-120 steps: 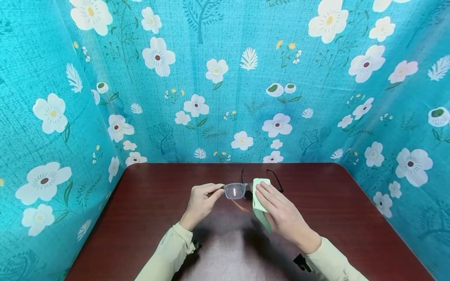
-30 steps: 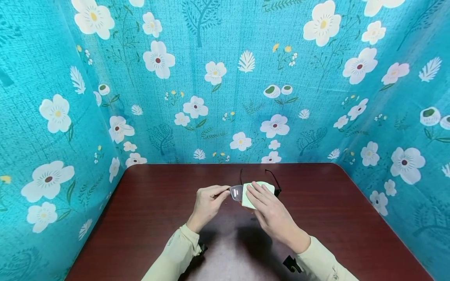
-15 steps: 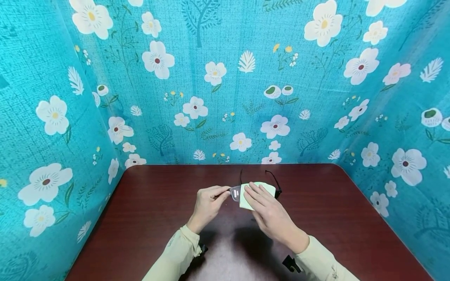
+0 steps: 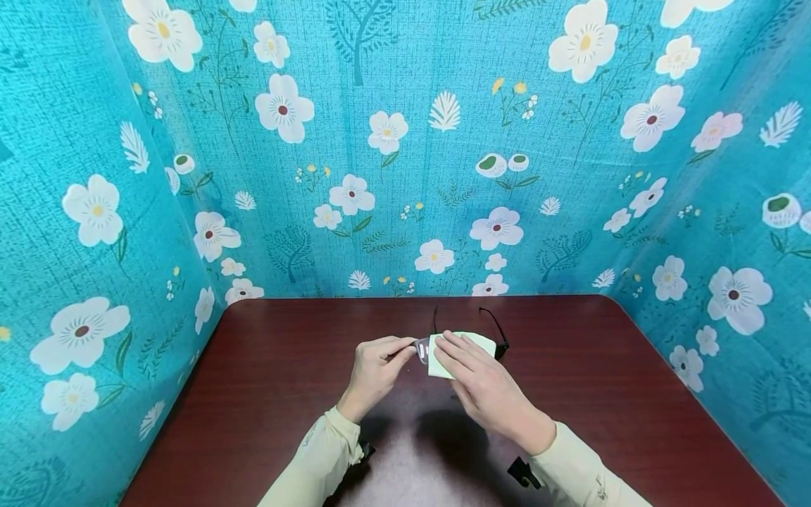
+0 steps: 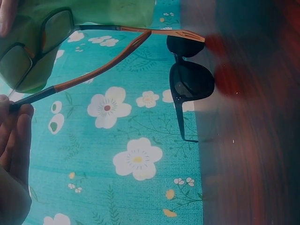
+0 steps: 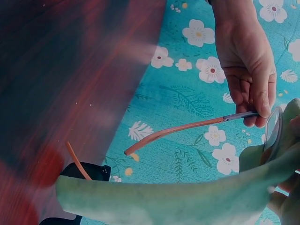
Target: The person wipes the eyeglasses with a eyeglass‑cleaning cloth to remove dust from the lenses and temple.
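Note:
My left hand (image 4: 374, 373) pinches a pair of eyeglasses (image 4: 422, 350) at the corner of the frame, by the hinge. The left wrist view shows their open temples, dark near the frame and orange-brown toward the tips (image 5: 93, 72). My right hand (image 4: 491, 391) holds a folded pale green cloth (image 4: 440, 365) against the lenses, fingers laid across its front. Most of the frame is hidden behind the cloth in the head view. From the left wrist, the cloth (image 5: 112, 11) shows behind both lenses. One end of it hangs long in the right wrist view (image 6: 154, 199).
Black sunglasses (image 5: 192, 82) lie on the dark red-brown table (image 4: 285, 394), beyond the hands, temples toward the back. A blue floral curtain (image 4: 380, 239) encloses the table's back and sides. Black straps (image 4: 524, 473) sit at the wrists.
Four seconds ago the cloth was at the right-hand side of the eyeglasses, leaving one lens bare. It has since moved left over that lens, creeping further left during the last second. The left hand stays nearly still lately.

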